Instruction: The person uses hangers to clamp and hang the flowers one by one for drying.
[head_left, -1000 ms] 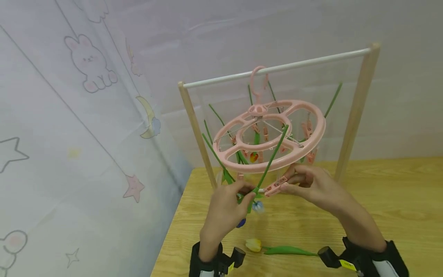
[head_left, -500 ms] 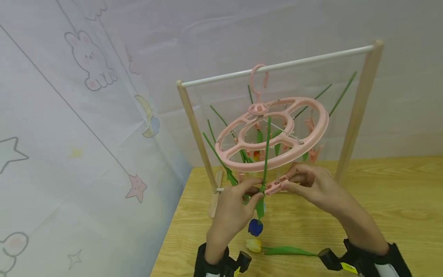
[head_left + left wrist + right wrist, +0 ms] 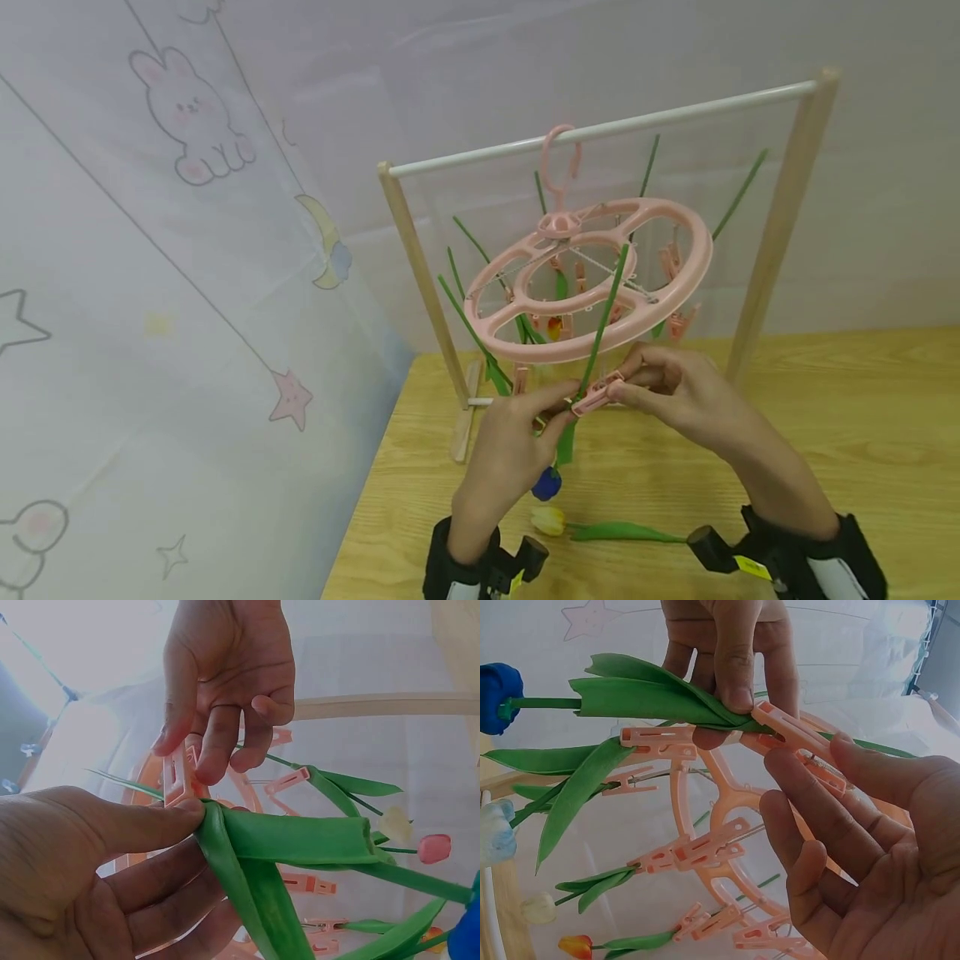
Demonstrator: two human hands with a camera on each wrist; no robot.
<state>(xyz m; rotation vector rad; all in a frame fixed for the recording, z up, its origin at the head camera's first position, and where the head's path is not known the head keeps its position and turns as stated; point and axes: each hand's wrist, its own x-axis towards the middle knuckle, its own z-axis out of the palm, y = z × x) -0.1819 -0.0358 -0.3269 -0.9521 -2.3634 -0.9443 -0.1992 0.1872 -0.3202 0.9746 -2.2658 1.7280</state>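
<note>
My left hand [image 3: 510, 437] pinches a blue artificial tulip [image 3: 547, 483] near the base of its leaves, between thumb and fingers. The flower hangs downward while its green stem points up past the hanger's rim. With thumb and fingers, my right hand [image 3: 686, 400] pinches a pink clothespin [image 3: 597, 395] by its handle end. The clothespin's tip is at the stem, right beside the left thumb, in the right wrist view. Whether its jaws enclose the stem, I cannot tell. Above both hands is the round pink clip hanger [image 3: 559, 225].
The hanger hooks over a white rod [image 3: 675, 111] on a wooden-post rack [image 3: 780, 225]. Several other tulips hang upside down from its clothespins, including a light blue one [image 3: 496, 831] and an orange one [image 3: 575, 946]. A yellow tulip [image 3: 547, 521] lies on the wooden table [image 3: 862, 467].
My left hand has moved right and slightly up with the blue tulip, bringing its stem to the clothespin's tip. The right hand has stayed nearly in place, and the hanger has turned a little.
</note>
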